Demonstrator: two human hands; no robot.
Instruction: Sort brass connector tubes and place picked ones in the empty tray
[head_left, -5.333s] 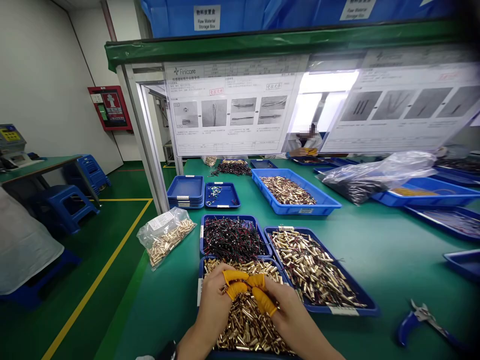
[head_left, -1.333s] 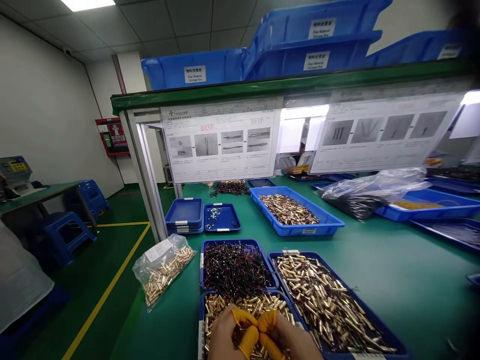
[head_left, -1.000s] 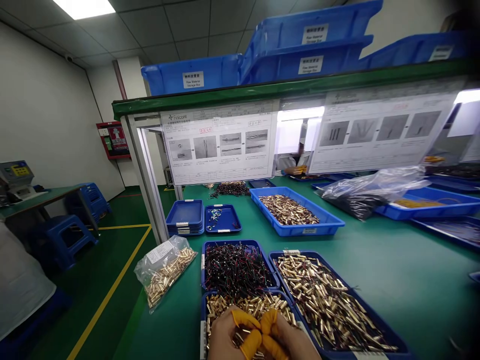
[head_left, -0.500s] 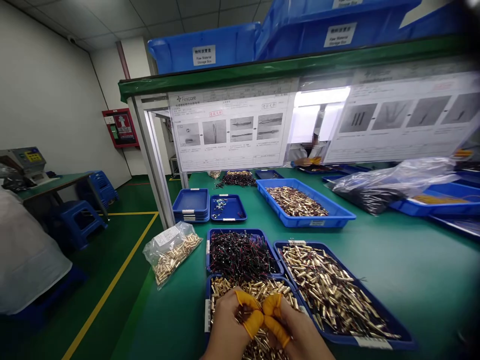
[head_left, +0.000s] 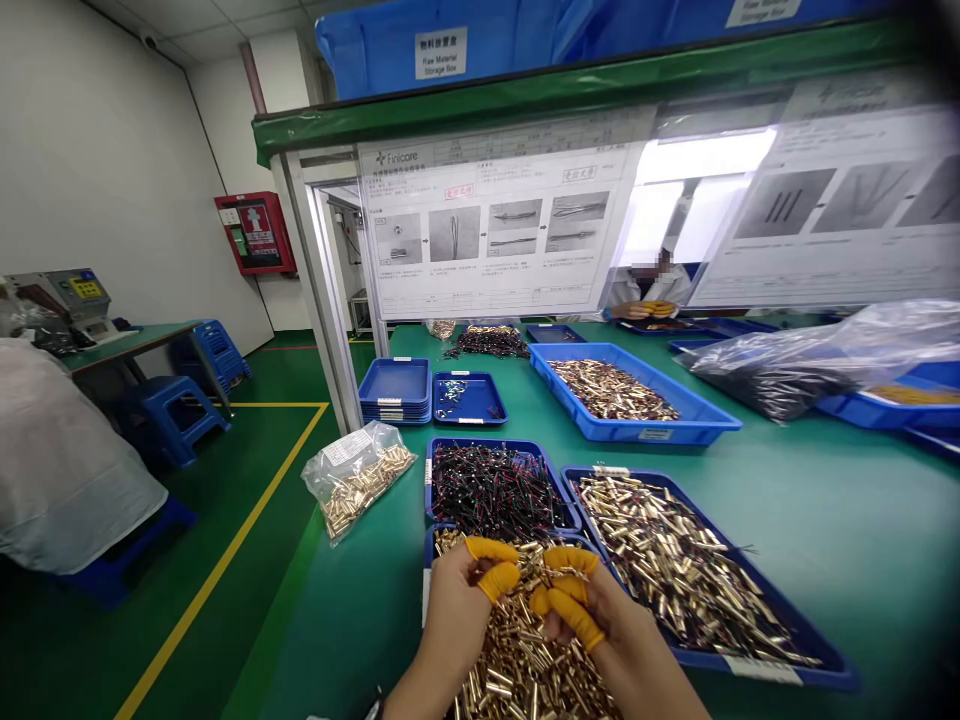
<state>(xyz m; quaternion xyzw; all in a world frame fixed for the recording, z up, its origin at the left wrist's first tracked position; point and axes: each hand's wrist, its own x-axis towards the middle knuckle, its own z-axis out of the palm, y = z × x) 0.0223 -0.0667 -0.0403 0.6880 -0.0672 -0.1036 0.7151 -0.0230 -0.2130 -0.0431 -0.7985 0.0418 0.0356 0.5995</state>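
Note:
My left hand (head_left: 459,612) and my right hand (head_left: 604,625) hover over a blue tray (head_left: 430,542) heaped with small brass tubes (head_left: 517,668) at the table's near edge. Both wear orange finger cots on thumb and forefingers. The fingers of each hand are curled and pinched together; what they pinch is too small to make out. The hands are a little apart, fingertips facing each other. Just behind is a blue tray of thin dark wires (head_left: 491,487).
A long blue tray of brass tubes with wires (head_left: 679,565) lies right of my hands. A plastic bag of brass tubes (head_left: 358,478) lies left. Further back stand stacked blue trays (head_left: 395,390), a deep bin (head_left: 622,390) and a large bag (head_left: 817,355). A person sits across the green bench (head_left: 825,500).
The camera has tilted down and shifted. My hands, pressed together over the brass tubes earlier, have drawn slightly apart.

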